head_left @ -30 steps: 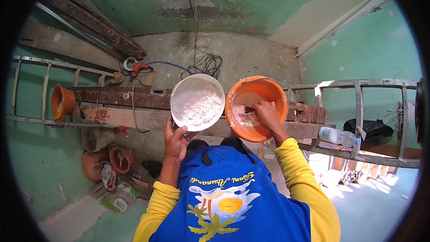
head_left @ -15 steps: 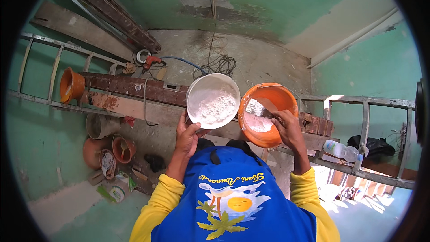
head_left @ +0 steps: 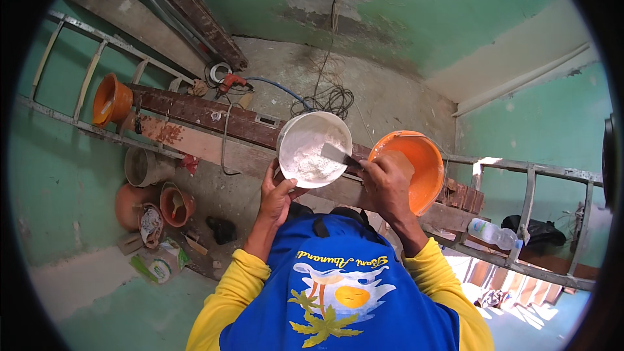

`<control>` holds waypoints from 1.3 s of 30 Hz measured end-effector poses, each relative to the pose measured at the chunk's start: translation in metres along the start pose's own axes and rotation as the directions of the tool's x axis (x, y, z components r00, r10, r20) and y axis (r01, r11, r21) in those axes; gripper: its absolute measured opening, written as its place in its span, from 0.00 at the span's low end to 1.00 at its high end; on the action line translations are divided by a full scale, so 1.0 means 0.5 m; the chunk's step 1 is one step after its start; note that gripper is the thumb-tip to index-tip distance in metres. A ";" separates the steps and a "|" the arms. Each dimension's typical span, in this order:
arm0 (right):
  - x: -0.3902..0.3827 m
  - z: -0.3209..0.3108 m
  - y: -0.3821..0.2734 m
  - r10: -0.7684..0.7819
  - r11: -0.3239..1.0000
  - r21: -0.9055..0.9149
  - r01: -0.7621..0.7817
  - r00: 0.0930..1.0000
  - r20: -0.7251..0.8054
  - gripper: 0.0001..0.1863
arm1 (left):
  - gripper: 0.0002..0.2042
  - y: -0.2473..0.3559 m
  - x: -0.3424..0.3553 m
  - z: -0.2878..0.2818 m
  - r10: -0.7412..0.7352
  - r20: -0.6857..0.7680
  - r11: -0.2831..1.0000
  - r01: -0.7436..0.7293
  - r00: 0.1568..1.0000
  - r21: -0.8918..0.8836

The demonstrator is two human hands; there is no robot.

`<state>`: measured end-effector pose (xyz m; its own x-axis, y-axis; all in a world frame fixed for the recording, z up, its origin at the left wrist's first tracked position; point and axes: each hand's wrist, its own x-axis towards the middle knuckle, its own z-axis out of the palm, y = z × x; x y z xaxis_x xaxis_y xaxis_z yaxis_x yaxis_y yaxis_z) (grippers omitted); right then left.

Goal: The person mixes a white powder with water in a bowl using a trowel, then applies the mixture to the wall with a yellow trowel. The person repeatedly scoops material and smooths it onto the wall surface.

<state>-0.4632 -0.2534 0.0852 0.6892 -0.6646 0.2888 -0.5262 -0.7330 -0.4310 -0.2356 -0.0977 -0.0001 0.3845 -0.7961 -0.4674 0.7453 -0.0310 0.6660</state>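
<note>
My left hand [head_left: 278, 196] grips the lower left rim of a white bucket [head_left: 283, 156], tilted so its inside shows. White powder [head_left: 312, 161] lies in it. With its fingers closed round the dark handle, my right hand [head_left: 387, 185] holds a putty knife [head_left: 337, 155]. The flat metal blade reaches over the bucket's right rim, above the powder. Just right of the white bucket stands an orange bucket [head_left: 426, 179], partly covered by my right hand and wrist.
Planks [head_left: 195, 146] lie across ladders at the left [head_left: 84, 91] and right [head_left: 530, 214]. Another orange bucket [head_left: 112, 99] sits far left. A red power drill [head_left: 231, 82] and a coiled black cable [head_left: 330, 101] lie behind. A clear plastic bottle [head_left: 492, 233] rests at right.
My right hand has moved the putty knife left, out of the orange bucket and over the white one. My left hand keeps its hold. The whole view has tilted slightly.
</note>
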 end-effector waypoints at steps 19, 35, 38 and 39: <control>0.050 0.161 -0.026 0.031 0.997 -0.077 -0.011 0.964 0.262 0.13 | 0.43 0.017 0.038 -0.168 -0.063 -0.020 0.998 0.063 0.998 0.007; 0.043 0.189 -0.027 0.014 0.993 -0.117 0.017 0.965 0.263 0.11 | 0.45 0.029 0.058 -0.204 -0.105 0.011 0.993 0.105 0.994 0.047; 0.049 0.201 -0.007 0.083 0.982 -0.180 -0.065 0.992 0.093 0.11 | 0.45 0.032 0.056 -0.201 -0.106 0.010 0.993 0.105 0.994 0.050; 0.046 0.201 -0.011 0.055 0.979 -0.201 -0.029 0.991 0.122 0.11 | 0.45 0.033 0.057 -0.201 -0.108 0.011 0.993 0.107 0.994 0.057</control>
<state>-0.3943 -0.2500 0.0081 0.7152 -0.6808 0.1583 -0.6353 -0.7276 -0.2588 -0.1576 -0.0603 -0.0608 0.2958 -0.7947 -0.5300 0.7499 -0.1504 0.6442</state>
